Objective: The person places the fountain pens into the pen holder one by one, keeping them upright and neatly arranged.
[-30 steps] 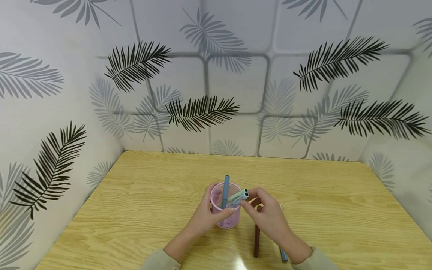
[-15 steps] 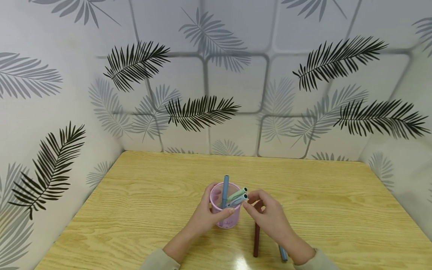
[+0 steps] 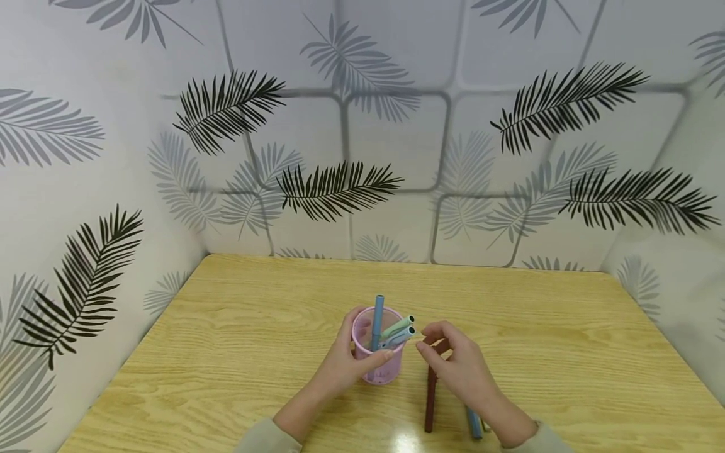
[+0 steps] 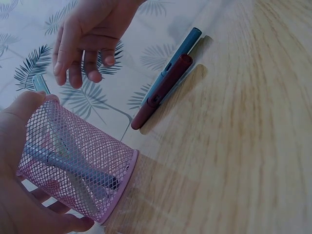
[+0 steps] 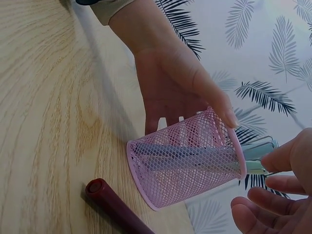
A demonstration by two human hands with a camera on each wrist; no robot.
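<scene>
My left hand grips a pink mesh pen cup, thumb near the rim and fingers around the far side. A blue pen stands upright in the cup. A light green pen and a pale blue pen lean together over its right rim. Just right of them, my right hand hovers with loosely bent fingers, holding nothing. Under that hand a dark red pen lies on the table, and a blue pen lies beyond it in the left wrist view.
The wood-grain table carries the cup and loose pens. An olive-toned end shows behind the blue pen, mostly hidden. A wall with leaf prints closes off the back and sides.
My right hand has let go of the pale blue pen and drawn back to the right. That pen now leans on the rim beside the green one. The left hand stays put.
</scene>
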